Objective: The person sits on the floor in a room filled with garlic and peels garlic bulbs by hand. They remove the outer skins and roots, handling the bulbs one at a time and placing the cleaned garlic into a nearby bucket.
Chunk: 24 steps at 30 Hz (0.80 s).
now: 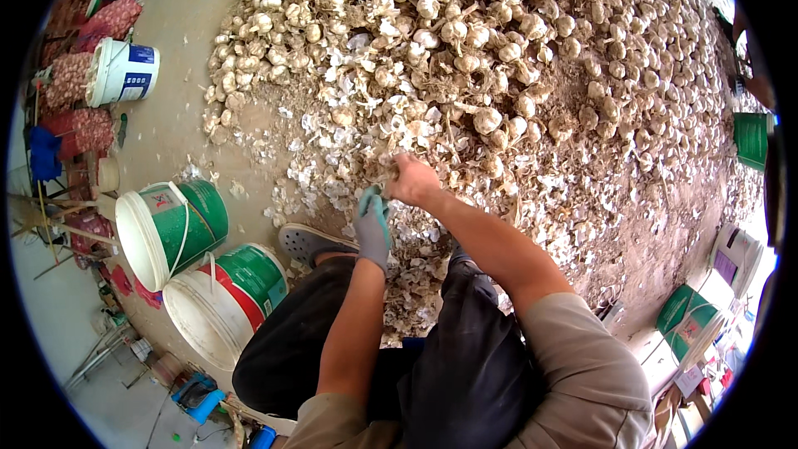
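Note:
My left hand (373,226), in a grey and green glove, is closed in front of my knees. Touching it or nearly so, my bare right hand (415,182) has its fingers curled together. Whatever lies in the fingers is small and hidden against the background. Below and around both hands spread loose white garlic skins (337,162). Beyond them a wide heap of dry garlic bulbs (486,120), with roots and stalks on, covers the floor.
Two white and green buckets (143,237) (204,316) stand tilted in view at my left, near my grey clog (312,243). Farther left are a white bucket (125,73) and red net sacks (83,133). More buckets (688,323) stand at the right.

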Motion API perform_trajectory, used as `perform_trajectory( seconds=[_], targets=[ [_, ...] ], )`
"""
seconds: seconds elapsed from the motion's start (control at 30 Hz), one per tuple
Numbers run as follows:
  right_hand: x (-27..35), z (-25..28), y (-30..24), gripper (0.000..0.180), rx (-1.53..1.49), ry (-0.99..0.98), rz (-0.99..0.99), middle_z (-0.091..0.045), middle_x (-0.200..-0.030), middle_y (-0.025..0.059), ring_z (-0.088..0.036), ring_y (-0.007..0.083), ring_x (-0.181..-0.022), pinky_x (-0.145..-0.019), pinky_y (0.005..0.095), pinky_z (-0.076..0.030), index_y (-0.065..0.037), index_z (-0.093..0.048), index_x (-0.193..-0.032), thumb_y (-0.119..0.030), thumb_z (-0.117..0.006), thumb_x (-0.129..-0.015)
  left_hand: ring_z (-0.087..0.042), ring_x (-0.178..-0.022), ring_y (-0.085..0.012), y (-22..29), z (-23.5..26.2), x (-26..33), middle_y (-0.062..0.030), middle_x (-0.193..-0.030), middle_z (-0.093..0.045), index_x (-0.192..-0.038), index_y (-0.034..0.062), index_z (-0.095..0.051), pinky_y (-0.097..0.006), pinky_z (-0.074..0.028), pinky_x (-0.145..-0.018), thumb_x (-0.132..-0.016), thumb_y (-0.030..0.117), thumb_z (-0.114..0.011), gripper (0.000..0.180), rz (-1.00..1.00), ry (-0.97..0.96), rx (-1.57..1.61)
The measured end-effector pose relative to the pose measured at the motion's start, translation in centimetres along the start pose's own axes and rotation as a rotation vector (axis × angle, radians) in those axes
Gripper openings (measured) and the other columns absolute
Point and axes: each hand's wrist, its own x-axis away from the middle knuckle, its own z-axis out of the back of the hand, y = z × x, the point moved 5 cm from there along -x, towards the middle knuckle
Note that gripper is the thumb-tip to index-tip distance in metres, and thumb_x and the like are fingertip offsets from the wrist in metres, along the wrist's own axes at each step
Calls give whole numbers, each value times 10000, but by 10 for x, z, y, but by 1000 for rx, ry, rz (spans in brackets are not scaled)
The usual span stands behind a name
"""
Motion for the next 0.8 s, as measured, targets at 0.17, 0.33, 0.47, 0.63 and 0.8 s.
perform_trajectory(
  seconds=[0.17,0.33,0.47,0.63,0.8],
  targets=[
    [46,-33,47,387,-1451,-289,34,-624,-886,77,-583,178,-670,-569,302,-436,-106,-543,-1198,-316,-267,-1026,-393,-1343,-258,55,-64,54,-132,-1501,-355,-1471,29,-338,-365,-328,-1103,-862,242,-736,758,-420,-437,-402],
    [74,-32,41,394,-1677,-404,163,-626,-919,54,-587,183,-774,-612,313,-449,-124,-516,-1218,-329,-230,-1042,-260,-1409,-264,62,-62,63,-146,-1555,-227,-1521,55,-192,-377,-269,-1132,-747,250,-828,1021,-454,-210,-295],
    [76,-39,30,378,-1720,-196,128,-589,-1118,83,-572,206,-996,-852,365,-495,-113,-451,-1322,-335,-296,-1058,-433,-1298,-237,69,-69,74,-110,-1487,-381,-1481,46,-329,-337,-429,-1027,-824,79,-748,779,-696,-351,-760],
    [86,-28,16,465,-1503,-92,410,-567,-1173,87,-537,195,-1069,-964,346,-444,-80,-350,-1391,-401,-328,-1056,-548,-1157,-171,69,-69,72,-109,-1350,-547,-1365,-20,-486,-291,-452,-977,-895,81,-671,515,-560,-392,-303],
    [97,-13,15,499,-1135,207,608,-540,-1134,100,-493,157,-1062,-950,309,-415,-48,-340,-1375,-382,-462,-1024,-607,-998,-135,73,-80,77,-127,-1185,-643,-1206,-73,-596,-259,-493,-885,-934,136,-638,346,-377,-239,151]
  ],
)
